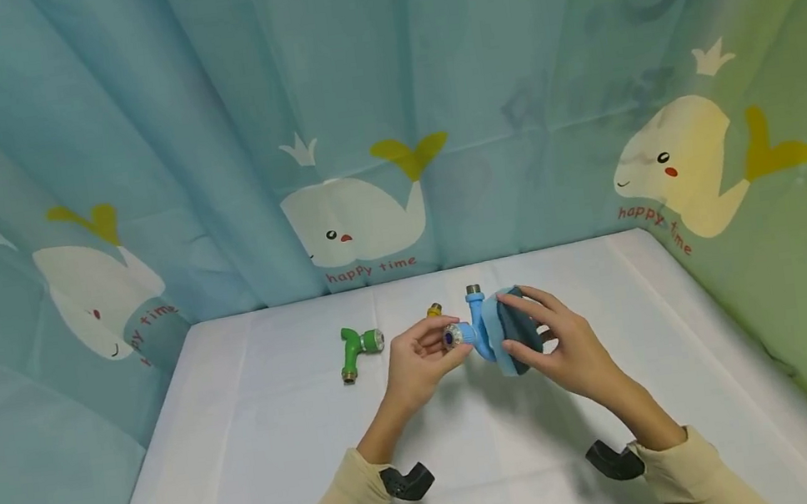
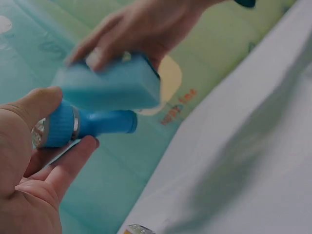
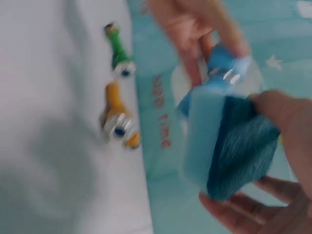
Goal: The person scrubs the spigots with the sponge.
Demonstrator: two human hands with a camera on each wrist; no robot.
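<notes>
Mid-scrub above the white table (image 1: 260, 438): left hand (image 1: 417, 364) pinching blue tap (image 1: 475, 331) by its handle, right hand (image 1: 562, 346) gripping sponge (image 1: 511, 331) pressed against the tap. Green tap (image 1: 355, 350) and yellow tap (image 1: 433, 310) beyond, apparently untouched.

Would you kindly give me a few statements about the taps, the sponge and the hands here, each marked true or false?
1. The left hand holds the blue tap by its knob end. True.
2. The right hand holds a yellow cloth against the tap. False: it holds a blue sponge with a darker scouring face.
3. The green tap lies on the white table, untouched. True.
4. The yellow tap is in the left hand. False: it lies on the table beyond the hands.
5. The sponge touches the blue tap. True.
</notes>
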